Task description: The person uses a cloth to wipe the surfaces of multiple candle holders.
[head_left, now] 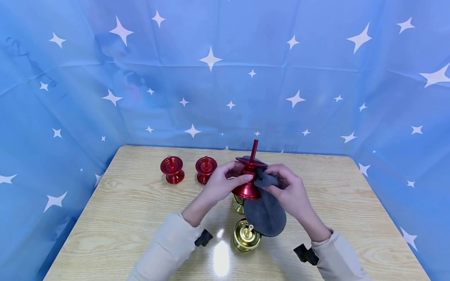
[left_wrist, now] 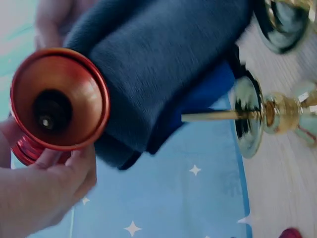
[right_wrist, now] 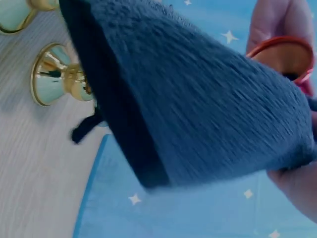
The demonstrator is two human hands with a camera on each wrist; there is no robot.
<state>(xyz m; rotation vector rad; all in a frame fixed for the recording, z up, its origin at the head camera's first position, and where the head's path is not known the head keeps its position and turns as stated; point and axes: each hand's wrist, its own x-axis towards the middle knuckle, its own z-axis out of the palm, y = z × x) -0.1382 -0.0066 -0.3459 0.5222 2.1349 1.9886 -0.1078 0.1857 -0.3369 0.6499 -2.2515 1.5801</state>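
Note:
My left hand [head_left: 219,186] holds a red metal candlestick [head_left: 247,190] by its middle, raised above the table. Its thin spike points up, and the left wrist view looks into the hollow base [left_wrist: 81,82]. A dark grey cloth [head_left: 266,214] is pinched between the thumb and fingers of my right hand [head_left: 291,191]. Bunched at the top, this cloth touches the candlestick's right side below the dish, and the rest hangs down. In the right wrist view the cloth [right_wrist: 198,99] covers most of the candlestick.
Two more red candlesticks, one left [head_left: 172,167] and one nearer my left hand [head_left: 206,167], stand at the back left of the wooden table [head_left: 133,234]. Below my hands stand a gold candlestick [head_left: 247,236] and another gold one [head_left: 237,204], partly hidden. A blue star-patterned curtain [head_left: 246,93] surrounds the table.

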